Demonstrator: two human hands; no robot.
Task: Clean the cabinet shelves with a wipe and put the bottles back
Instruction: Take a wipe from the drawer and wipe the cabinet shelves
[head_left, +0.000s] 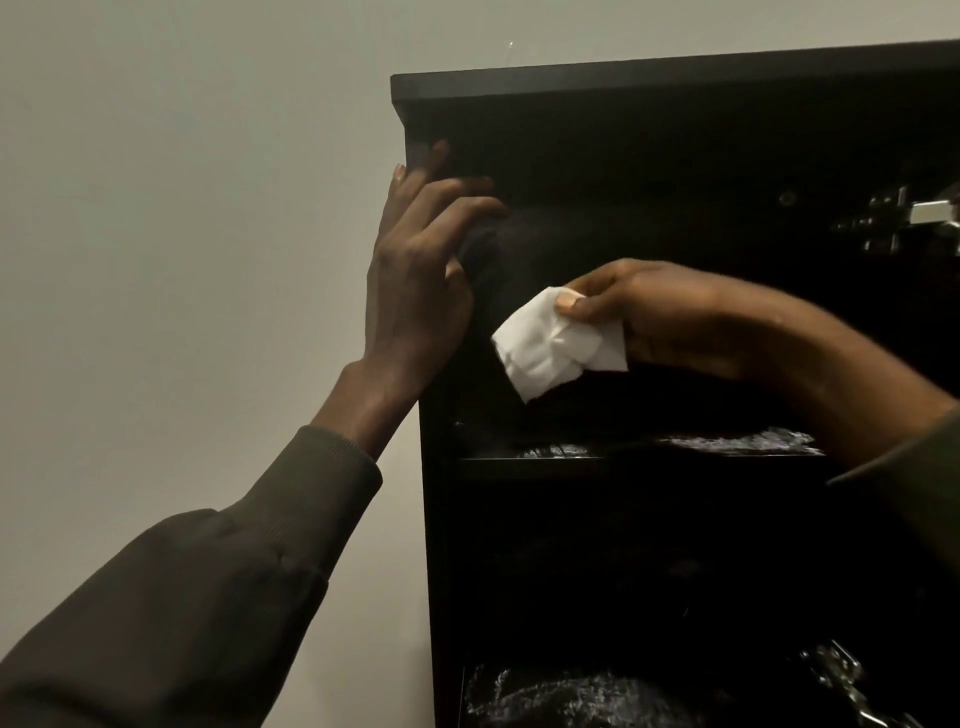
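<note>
A black open cabinet (649, 83) fills the right half of the head view. My right hand (654, 306) reaches into the top compartment and pinches a folded white wipe (550, 348) between thumb and fingers, just above the upper shelf (530, 462). My left hand (415, 275) rests against the cabinet's left side panel near the top, fingers spread and bent over the front edge. Wet streaks shine on the upper shelf and on a lower shelf (571, 696). No bottles are in sight.
A plain pale wall (182, 208) lies left of the cabinet. Metal door hinges sit at the cabinet's right side, one high (914, 218) and one low (841, 680). The compartments are very dark inside.
</note>
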